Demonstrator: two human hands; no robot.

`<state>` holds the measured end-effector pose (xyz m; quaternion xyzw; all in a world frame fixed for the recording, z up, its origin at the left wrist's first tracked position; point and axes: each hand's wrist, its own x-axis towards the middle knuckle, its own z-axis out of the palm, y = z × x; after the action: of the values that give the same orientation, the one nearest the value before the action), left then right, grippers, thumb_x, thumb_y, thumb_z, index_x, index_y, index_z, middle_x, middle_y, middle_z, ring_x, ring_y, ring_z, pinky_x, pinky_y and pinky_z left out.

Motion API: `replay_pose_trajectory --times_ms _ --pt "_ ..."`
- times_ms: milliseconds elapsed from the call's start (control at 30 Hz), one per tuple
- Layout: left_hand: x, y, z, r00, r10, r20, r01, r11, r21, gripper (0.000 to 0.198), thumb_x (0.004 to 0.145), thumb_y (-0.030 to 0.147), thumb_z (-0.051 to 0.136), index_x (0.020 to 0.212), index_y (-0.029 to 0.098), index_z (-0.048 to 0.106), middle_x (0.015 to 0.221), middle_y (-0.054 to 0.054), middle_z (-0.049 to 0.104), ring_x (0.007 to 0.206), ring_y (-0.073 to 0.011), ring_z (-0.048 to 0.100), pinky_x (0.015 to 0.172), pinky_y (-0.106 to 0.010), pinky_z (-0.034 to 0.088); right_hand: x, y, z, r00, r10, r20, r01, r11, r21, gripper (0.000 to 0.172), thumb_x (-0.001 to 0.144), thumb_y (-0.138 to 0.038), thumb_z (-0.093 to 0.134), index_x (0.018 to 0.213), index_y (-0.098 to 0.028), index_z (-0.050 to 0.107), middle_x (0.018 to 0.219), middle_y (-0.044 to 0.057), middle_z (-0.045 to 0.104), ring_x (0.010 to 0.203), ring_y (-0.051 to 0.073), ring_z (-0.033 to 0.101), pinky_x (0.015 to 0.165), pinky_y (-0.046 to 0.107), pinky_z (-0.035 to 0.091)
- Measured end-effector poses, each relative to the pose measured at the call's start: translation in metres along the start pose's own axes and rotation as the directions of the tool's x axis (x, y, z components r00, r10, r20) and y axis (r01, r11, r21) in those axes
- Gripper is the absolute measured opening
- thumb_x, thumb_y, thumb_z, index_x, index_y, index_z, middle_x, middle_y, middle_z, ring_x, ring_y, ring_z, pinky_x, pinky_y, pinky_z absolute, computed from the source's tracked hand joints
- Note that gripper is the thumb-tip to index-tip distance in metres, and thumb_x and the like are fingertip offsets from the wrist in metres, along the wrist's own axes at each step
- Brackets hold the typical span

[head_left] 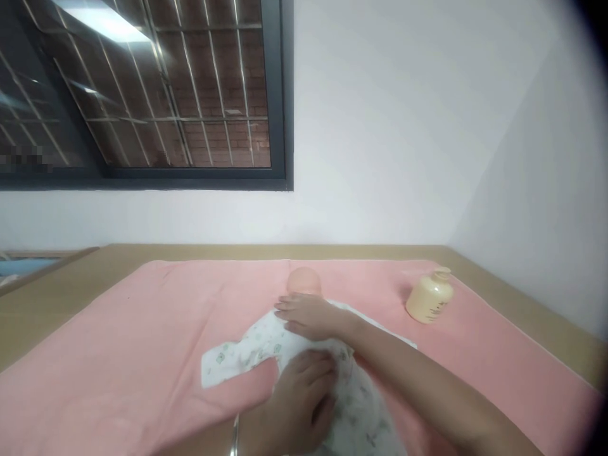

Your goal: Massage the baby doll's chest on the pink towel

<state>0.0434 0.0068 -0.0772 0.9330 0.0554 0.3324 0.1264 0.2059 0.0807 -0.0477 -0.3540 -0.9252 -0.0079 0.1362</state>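
A white baby onesie (261, 339) with a small green print is spread over the middle of the pink sheet, its sleeve pointing left. Above its collar shows the smooth round head (304, 280) of what looks like a baby doll; the rest of the head is covered. My right hand (308, 315) lies across the collar area, palm down, fingers stretched and slightly apart. Below it, my left hand (304, 392), with a silver bracelet (234, 437) at the wrist, has its fingers curled on the front of the onesie. Its fingertips are partly hidden, and cloth bunches beside them.
The pink sheet (156, 329) covers most of a tan padded surface (42, 316). At the right stands a pale yellow pump bottle (430, 297). Behind are a white wall (380, 126) and a dark-framed window (280, 95) with metal bars.
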Motion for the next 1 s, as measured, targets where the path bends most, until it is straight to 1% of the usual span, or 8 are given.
replay_pose_trajectory --times_ms 167,267,433,567,700,800,900,1000 --pt "0.001 0.001 -0.002 0.999 -0.017 0.039 0.018 0.999 -0.035 0.035 0.077 0.010 0.046 0.110 0.015 0.057 0.103 -0.012 0.063 0.106 -0.0244 0.055 0.095 -0.044 0.046 -0.031 -0.001 -0.004 0.988 0.153 -0.024 -0.153 0.988 0.021 0.049 0.097 -0.032 0.038 0.141 -0.011 0.040 0.147 0.012 0.035 0.137 0.023 0.029 0.114 0.043 0.024" --pt "0.003 0.002 -0.001 1.000 -0.022 0.008 0.022 0.998 -0.052 0.031 0.077 0.012 0.046 0.105 0.016 0.059 0.096 -0.011 0.064 0.099 -0.0244 0.057 0.089 -0.043 0.048 -0.049 -0.019 -0.009 0.990 0.142 -0.014 -0.142 0.990 0.015 0.049 0.095 -0.026 0.040 0.141 -0.010 0.041 0.149 0.012 0.033 0.139 0.023 0.025 0.115 0.043 0.021" --pt "0.004 0.003 -0.002 0.999 -0.019 -0.043 0.018 0.999 -0.032 0.014 0.075 0.012 0.045 0.081 0.017 0.057 0.081 -0.009 0.062 0.082 -0.0219 0.058 0.076 -0.039 0.049 -0.021 -0.032 -0.007 1.000 0.001 0.028 -0.003 0.998 0.064 0.037 0.095 -0.022 0.038 0.128 -0.019 0.056 0.135 0.004 0.052 0.130 0.017 0.041 0.115 0.037 0.024" --pt "0.002 0.005 -0.006 0.999 -0.006 -0.054 0.006 1.000 -0.011 0.029 0.075 0.010 0.047 0.099 0.014 0.061 0.093 -0.011 0.065 0.096 -0.0234 0.059 0.088 -0.040 0.048 0.011 -0.012 0.002 0.997 0.000 0.072 -0.003 0.999 0.047 0.035 0.097 -0.027 0.039 0.125 -0.017 0.058 0.133 0.004 0.055 0.130 0.017 0.042 0.113 0.035 0.028" --pt "0.001 0.004 -0.006 0.999 -0.001 -0.035 0.001 1.000 -0.010 0.032 0.075 0.011 0.048 0.104 0.014 0.062 0.102 -0.011 0.067 0.104 -0.0227 0.058 0.096 -0.041 0.046 -0.011 0.003 0.000 0.994 0.103 0.041 -0.105 0.994 0.032 0.046 0.098 -0.031 0.036 0.140 -0.012 0.043 0.147 0.010 0.036 0.138 0.020 0.028 0.115 0.039 0.022" --pt "0.000 0.002 -0.003 0.999 0.005 -0.042 -0.006 1.000 -0.025 0.028 0.074 0.012 0.048 0.098 0.015 0.063 0.098 -0.010 0.067 0.099 -0.0222 0.059 0.093 -0.040 0.047 -0.040 -0.009 -0.008 0.986 0.163 0.031 -0.163 0.987 0.002 0.051 0.097 -0.029 0.037 0.144 -0.011 0.035 0.152 0.011 0.026 0.141 0.022 0.019 0.115 0.042 0.020" --pt "-0.003 -0.002 0.002 0.999 -0.015 -0.031 0.014 0.999 -0.034 0.020 0.073 0.013 0.046 0.086 0.017 0.061 0.086 -0.008 0.066 0.088 -0.0209 0.061 0.082 -0.036 0.050 -0.044 -0.026 -0.013 0.996 0.061 0.062 -0.060 0.998 -0.023 0.047 0.095 -0.024 0.038 0.141 -0.013 0.040 0.150 0.009 0.031 0.141 0.022 0.020 0.116 0.043 0.017" --pt "-0.006 -0.003 0.002 0.999 -0.021 -0.039 0.020 1.000 -0.013 0.017 0.074 0.014 0.046 0.085 0.017 0.059 0.088 -0.008 0.065 0.089 -0.0209 0.061 0.081 -0.036 0.049 -0.019 -0.029 -0.009 0.995 -0.025 0.100 0.024 1.000 0.007 0.039 0.097 -0.025 0.038 0.133 -0.022 0.051 0.142 0.003 0.044 0.136 0.020 0.030 0.114 0.042 0.020"
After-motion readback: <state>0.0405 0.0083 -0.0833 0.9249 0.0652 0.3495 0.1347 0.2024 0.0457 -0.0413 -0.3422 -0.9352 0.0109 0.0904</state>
